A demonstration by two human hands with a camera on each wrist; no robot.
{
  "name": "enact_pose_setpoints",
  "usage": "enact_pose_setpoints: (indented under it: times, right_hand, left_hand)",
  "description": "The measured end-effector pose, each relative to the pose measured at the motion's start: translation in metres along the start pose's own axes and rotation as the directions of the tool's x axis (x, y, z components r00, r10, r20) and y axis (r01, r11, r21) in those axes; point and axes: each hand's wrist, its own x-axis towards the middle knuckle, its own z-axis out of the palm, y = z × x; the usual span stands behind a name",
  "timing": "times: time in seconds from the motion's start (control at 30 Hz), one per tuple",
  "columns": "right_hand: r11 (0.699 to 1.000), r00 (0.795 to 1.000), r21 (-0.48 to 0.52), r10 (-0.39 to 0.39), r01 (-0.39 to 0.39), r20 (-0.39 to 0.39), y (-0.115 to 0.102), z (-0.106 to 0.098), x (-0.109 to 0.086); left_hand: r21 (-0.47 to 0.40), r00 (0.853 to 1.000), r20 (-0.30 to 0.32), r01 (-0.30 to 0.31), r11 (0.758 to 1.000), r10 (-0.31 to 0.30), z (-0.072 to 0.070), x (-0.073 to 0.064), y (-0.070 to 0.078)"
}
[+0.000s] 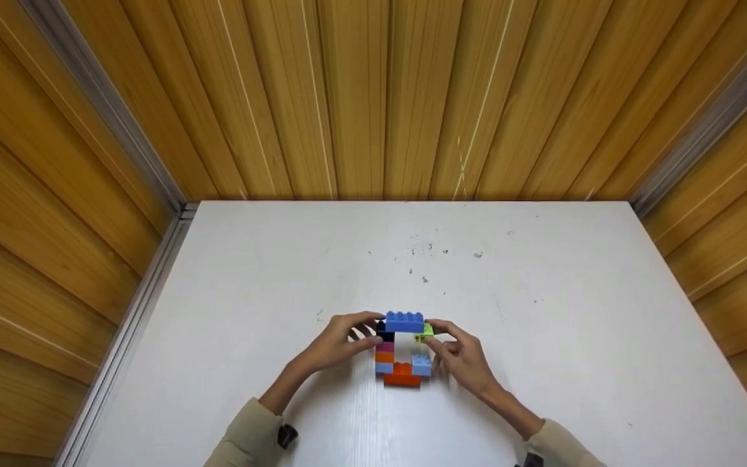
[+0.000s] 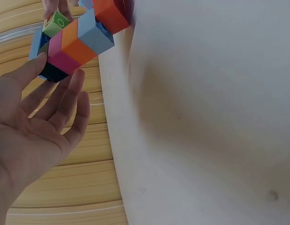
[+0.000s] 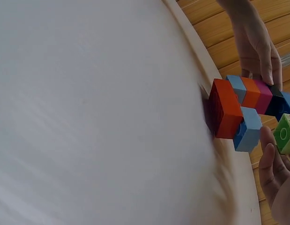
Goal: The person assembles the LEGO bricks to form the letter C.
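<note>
A small tower of toy building bricks stands on the table in the head view. Its base is a red-orange brick [image 1: 402, 376]. The left column rises through a light blue brick [image 1: 384, 368], an orange brick [image 1: 384, 357], a magenta brick [image 1: 385, 347] and a black brick [image 1: 386, 336]. Across the top lies a long blue brick [image 1: 404, 322]. My left hand [image 1: 338, 342] pinches the black brick between thumb and fingers. My right hand [image 1: 469, 363] pinches a lime green brick [image 3: 284, 134] under the blue brick's right end. Below it, a gap separates it from another light blue brick [image 3: 248, 130].
The white table [image 1: 270, 259] carries small dark marks beyond the tower. Wood-patterned walls [image 1: 360, 97] enclose its back and sides, with metal rails [image 1: 166, 188] at the corners.
</note>
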Motion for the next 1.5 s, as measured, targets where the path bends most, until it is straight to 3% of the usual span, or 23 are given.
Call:
enact_pose_setpoints:
  times: [0.23,0.43,0.7,1.03,1.27,1.5]
  right_hand:
    - [0.994,0.994,0.003,0.112,-0.112,0.017,0.005,0.0,0.002]
    - [0.985,0.983,-0.007,0.175,-0.175,0.064,0.009,-0.004,-0.002]
    - [0.988,0.979,-0.064,0.147,-0.139,0.144,0.011,-0.012,-0.014]
    - [0.988,0.959,-0.088,0.143,-0.125,0.243,0.011,-0.019,-0.02]
    - [0.993,0.94,-0.073,0.11,-0.091,0.324,0.013,-0.026,-0.01]
    - [0.993,0.933,-0.072,0.116,-0.097,0.34,0.018,-0.029,0.012]
  left_hand:
    - [-0.04,0.998,0.041,0.046,0.998,-0.044,0.01,-0.006,-0.008]
    - [-0.017,0.993,0.087,0.077,0.997,-0.076,0.018,-0.009,-0.011]
    - [0.0,0.994,0.089,0.058,0.998,-0.057,0.023,-0.009,-0.017]
    - [0.067,0.995,0.077,0.062,0.996,-0.067,0.022,-0.012,-0.019]
    - [0.093,0.994,0.073,0.071,0.993,-0.078,0.02,-0.006,-0.024]
    - [0.073,0.997,0.047,0.054,0.996,-0.057,0.012,0.003,-0.031]
